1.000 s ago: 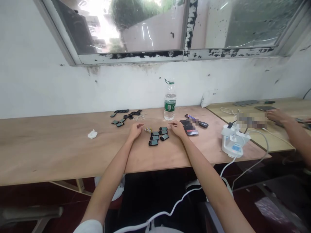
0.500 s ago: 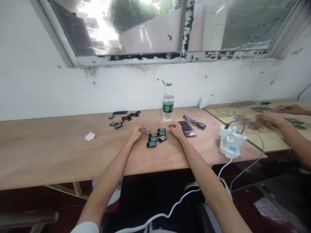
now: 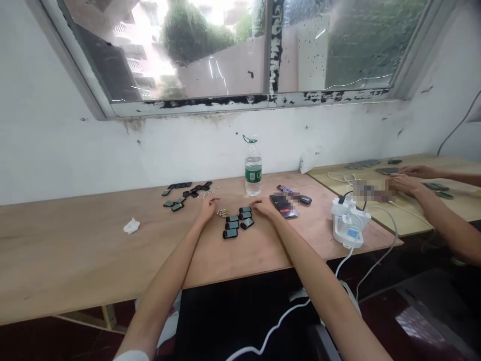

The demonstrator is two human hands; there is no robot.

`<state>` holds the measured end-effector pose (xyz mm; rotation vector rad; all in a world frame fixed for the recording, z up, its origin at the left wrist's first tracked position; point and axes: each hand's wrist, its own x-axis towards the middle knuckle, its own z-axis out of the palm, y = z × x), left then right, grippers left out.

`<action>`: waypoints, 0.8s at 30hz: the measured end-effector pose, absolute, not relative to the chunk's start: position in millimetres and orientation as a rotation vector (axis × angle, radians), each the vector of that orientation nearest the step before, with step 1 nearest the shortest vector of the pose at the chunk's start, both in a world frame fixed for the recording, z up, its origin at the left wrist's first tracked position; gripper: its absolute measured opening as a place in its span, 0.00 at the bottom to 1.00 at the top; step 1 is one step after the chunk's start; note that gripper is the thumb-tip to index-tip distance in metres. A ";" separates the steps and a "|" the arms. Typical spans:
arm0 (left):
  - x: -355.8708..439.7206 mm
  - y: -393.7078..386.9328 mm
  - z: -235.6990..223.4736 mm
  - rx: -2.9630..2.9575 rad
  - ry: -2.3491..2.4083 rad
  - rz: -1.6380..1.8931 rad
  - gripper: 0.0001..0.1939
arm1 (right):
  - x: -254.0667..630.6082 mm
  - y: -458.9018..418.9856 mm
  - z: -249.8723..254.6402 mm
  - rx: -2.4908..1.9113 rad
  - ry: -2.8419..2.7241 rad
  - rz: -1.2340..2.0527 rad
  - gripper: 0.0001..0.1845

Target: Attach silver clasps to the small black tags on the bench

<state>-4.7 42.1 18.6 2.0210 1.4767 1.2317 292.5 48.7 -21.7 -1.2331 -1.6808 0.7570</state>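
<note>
My left hand [image 3: 208,208] rests on the table with its fingers stretched to the right and nothing visible in them. Just beyond its fingertips lies a small pile of yellow-and-silver batteries [image 3: 222,213]. On the other side, my right hand [image 3: 264,206] has its fingers reaching left, close to the upper device of a group; whether they touch it I cannot tell. That group is several small black devices with grey screens [image 3: 232,225], set in two rough columns between my hands. More black devices [image 3: 177,205] and scattered small white pieces [image 3: 209,192] lie behind my left hand.
A water bottle [image 3: 253,173] stands near the wall. Right of my hand are a phone [image 3: 282,205], a candy-like wrapper [image 3: 285,189] and a dark fob [image 3: 305,199]. A white power strip [image 3: 347,223] trails cables. Crumpled tissue [image 3: 131,226] lies left. A co-worker's hands [image 3: 408,181] work at the right.
The view has tilted up and turned slightly right. My left hand has drawn a little back from the batteries, and my right fingertips are slightly nearer the upper device. The devices stay put.
</note>
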 end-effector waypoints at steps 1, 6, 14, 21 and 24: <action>-5.6 40.2 16.4 2.010 1.474 1.225 0.14 | 292.0 50.0 -18.7 -1.229 -1.667 0.797 0.10; -14.4 31.2 7.5 2.039 1.467 1.064 0.14 | 290.4 47.2 -12.9 -1.111 -1.769 0.866 0.15; -23.7 26.3 8.5 2.139 1.458 0.917 0.14 | 296.7 44.6 -21.2 -1.065 -1.926 0.725 0.19; -27.6 24.4 5.6 2.071 1.418 0.894 0.10 | 303.1 50.6 -32.0 -1.168 -1.889 0.618 0.14; -31.6 25.7 5.9 2.118 1.420 0.896 0.08 | 304.1 51.3 -33.9 -1.193 -1.911 0.592 0.12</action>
